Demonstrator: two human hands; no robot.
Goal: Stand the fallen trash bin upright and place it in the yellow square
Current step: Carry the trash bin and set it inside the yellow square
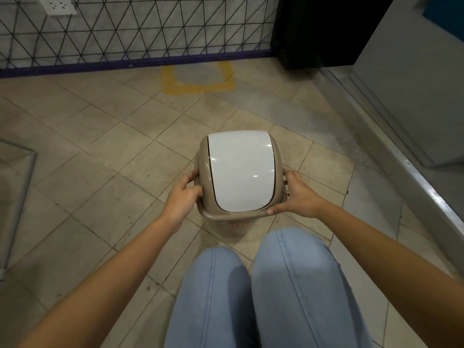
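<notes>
floor [100, 126]: tiled, yellow square [198, 85] well ahead | trash bin [238, 177]: upright before knees, likely light, stiff, slippery plastic; loose swing lid, so grip rim | left hand [180, 199], right hand [298, 194]: closed on bin sides

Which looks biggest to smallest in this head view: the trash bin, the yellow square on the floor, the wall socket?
1. Trash bin, held between both hands, so nearness to the camera enlarges it.
2. Yellow square, farther off by the fence; its real size against the bin is unsure.
3. Wall socket, clearly smallest, partly cut off.
</notes>
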